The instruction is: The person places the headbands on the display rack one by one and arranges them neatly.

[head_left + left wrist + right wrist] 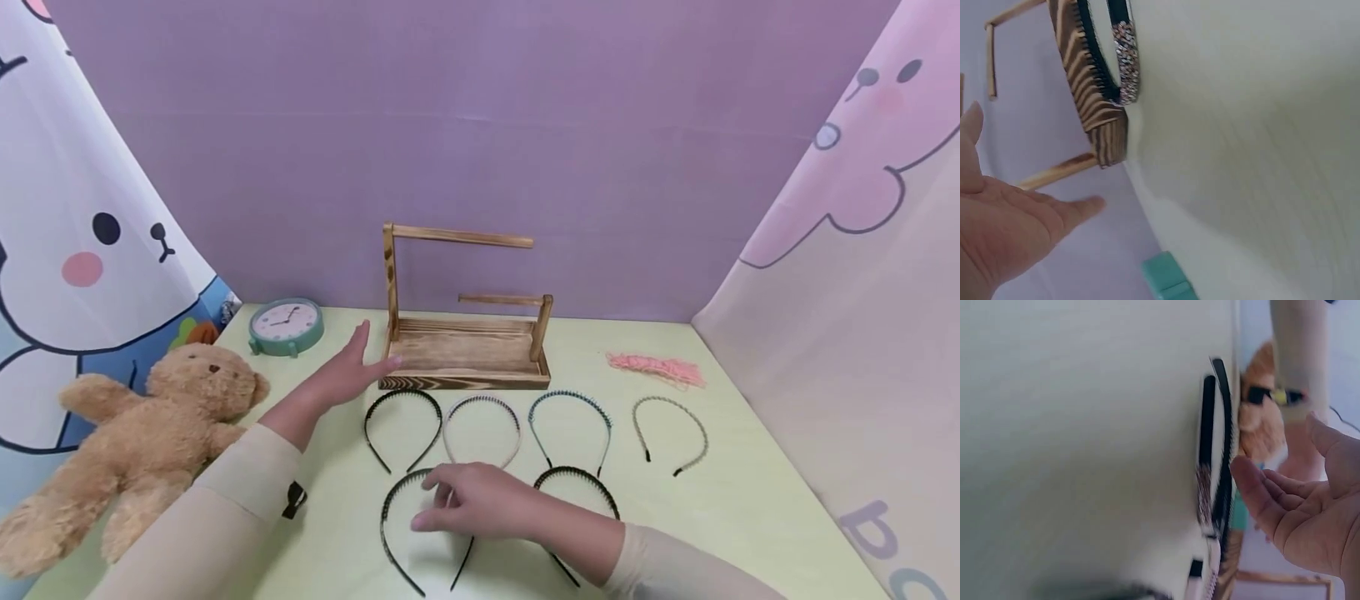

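Note:
My left hand, fingers spread, hovers by the left end of a wooden rack with two horizontal bars; it holds nothing. My right hand hangs over the front row of headbands, fingers loosely bent around empty air. Partly behind it lies a dark toothed headband, and a black headband is overlapped by the right wrist. In the back row are a black headband, a pale pink headband, a blue headband and a grey braided headband.
A brown teddy bear leans at the left beside the left sleeve. Behind it stands a green clock near the purple backdrop. A pink bundle of strands lies at the back right. Printed curtains flank the table.

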`<action>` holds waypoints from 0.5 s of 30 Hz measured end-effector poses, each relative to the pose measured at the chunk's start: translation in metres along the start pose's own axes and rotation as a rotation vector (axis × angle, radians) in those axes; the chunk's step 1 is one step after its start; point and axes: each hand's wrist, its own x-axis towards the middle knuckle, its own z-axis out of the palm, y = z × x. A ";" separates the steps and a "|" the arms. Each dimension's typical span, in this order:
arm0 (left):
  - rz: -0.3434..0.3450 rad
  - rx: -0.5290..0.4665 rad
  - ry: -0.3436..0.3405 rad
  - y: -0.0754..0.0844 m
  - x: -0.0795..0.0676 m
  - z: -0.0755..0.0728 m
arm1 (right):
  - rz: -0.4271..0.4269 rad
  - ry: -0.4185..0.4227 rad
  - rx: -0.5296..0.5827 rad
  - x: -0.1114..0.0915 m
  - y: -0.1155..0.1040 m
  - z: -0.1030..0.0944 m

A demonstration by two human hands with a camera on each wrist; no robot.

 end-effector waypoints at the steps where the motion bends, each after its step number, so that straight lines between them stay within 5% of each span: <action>1: -0.013 -0.014 -0.011 -0.001 0.003 0.000 | 0.006 -0.013 0.013 0.004 -0.002 0.005; 9: -0.065 -0.100 -0.042 -0.008 0.025 0.002 | 0.095 -0.075 0.012 0.029 -0.022 0.033; 15: -0.088 -0.051 -0.059 -0.015 0.034 0.008 | 0.144 -0.094 -0.139 0.039 -0.035 0.045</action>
